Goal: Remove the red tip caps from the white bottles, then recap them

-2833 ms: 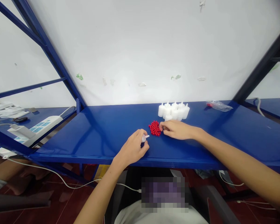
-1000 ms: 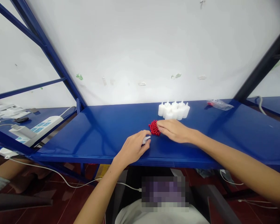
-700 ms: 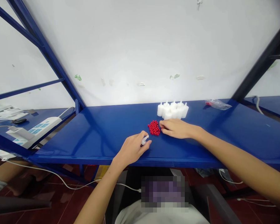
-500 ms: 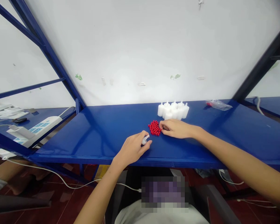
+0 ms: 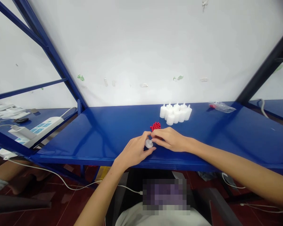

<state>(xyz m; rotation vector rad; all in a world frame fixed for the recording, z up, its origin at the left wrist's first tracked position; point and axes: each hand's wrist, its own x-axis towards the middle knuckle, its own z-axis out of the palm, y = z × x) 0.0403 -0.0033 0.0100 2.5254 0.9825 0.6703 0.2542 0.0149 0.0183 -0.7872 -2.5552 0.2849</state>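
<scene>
Near the front edge of the blue table, my left hand (image 5: 137,150) is wrapped round a small white bottle (image 5: 149,143) with a pointed nozzle. The fingertips of my right hand (image 5: 170,139) are pinched together at the bottle's nozzle; whatever they hold is too small to make out. A pile of red beads (image 5: 155,126) lies just beyond my hands, partly hidden by the right one. Behind and to the right stand several white bottles (image 5: 176,113) in a close group, their nozzles pointing up.
A clear plastic bag (image 5: 223,107) with something red lies at the back right of the table (image 5: 103,128). On the left are a white power strip (image 5: 41,130) and a blue metal frame (image 5: 58,64). A person's leg (image 5: 11,175) shows at lower left.
My right hand has moved left and nearer to me, from beside the red beads to the bottle's nozzle. The bottle in my left hand has tilted slightly.
</scene>
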